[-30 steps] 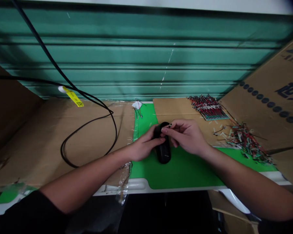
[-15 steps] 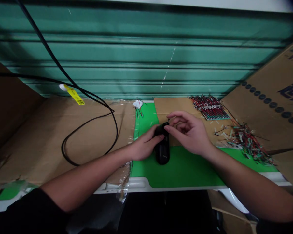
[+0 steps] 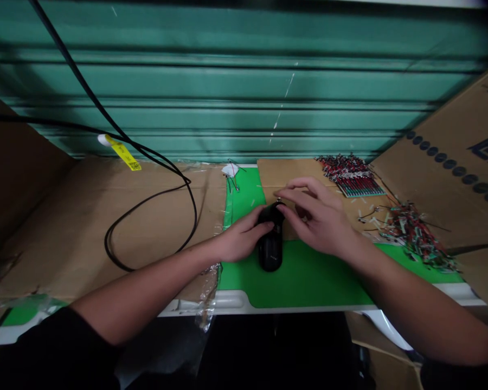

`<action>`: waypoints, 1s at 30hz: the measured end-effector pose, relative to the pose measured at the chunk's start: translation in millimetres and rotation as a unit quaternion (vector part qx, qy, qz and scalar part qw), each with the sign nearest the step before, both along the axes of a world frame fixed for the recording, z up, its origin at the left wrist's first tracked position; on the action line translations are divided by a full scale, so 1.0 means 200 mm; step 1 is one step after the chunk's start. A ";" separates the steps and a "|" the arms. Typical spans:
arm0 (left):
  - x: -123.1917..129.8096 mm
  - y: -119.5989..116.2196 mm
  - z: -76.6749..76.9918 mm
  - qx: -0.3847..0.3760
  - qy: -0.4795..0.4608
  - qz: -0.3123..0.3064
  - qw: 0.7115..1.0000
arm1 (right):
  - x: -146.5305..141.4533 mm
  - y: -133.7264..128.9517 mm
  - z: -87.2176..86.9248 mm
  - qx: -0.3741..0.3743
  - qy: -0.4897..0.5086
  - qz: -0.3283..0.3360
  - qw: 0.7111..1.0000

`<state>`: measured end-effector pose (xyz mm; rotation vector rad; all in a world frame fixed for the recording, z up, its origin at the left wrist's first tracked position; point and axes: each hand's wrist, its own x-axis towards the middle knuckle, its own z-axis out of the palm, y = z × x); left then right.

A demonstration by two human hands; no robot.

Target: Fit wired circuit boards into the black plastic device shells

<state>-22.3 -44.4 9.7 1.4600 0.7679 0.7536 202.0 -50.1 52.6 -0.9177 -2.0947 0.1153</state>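
Observation:
A black, rounded, elongated device [image 3: 270, 254] lies lengthwise over the green mat, pointing away from me. My left hand [image 3: 244, 235] is closed around its left side, the thumb pressed on its top. At the device's far end a small shiny metal tip [image 3: 278, 200] sticks out. My right hand [image 3: 319, 216] bends around that end, thumb against the device and index fingertip by the metal tip. Whether something tiny sits between those fingertips is too small to make out.
Bundled red and black wires [image 3: 352, 176] lie at the back right, with a tangled wire pile [image 3: 421, 235] nearer. A white piece with thin wires [image 3: 230, 171] is at the back. A black cable [image 3: 146, 208] loops over cardboard [image 3: 65, 216] at left. Cardboard walls [image 3: 451, 135] flank the table.
My right hand's fingers have shifted slightly around the far end of the device, the index fingertip moving a little left. My left hand keeps its hold. The view has tilted slightly.

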 end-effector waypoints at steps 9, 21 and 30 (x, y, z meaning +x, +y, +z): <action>-0.01 0.03 -0.04 -0.031 -0.019 0.023 0.999 | 0.03 0.03 -0.05 0.008 -0.057 0.030 0.998; 0.00 0.04 -0.05 -0.050 -0.080 0.068 0.993 | 0.00 0.02 -0.05 -0.113 -0.111 0.084 0.984; 0.00 0.05 -0.04 -0.108 -0.105 0.077 0.986 | 0.03 0.05 -0.06 -0.095 -0.060 0.098 0.989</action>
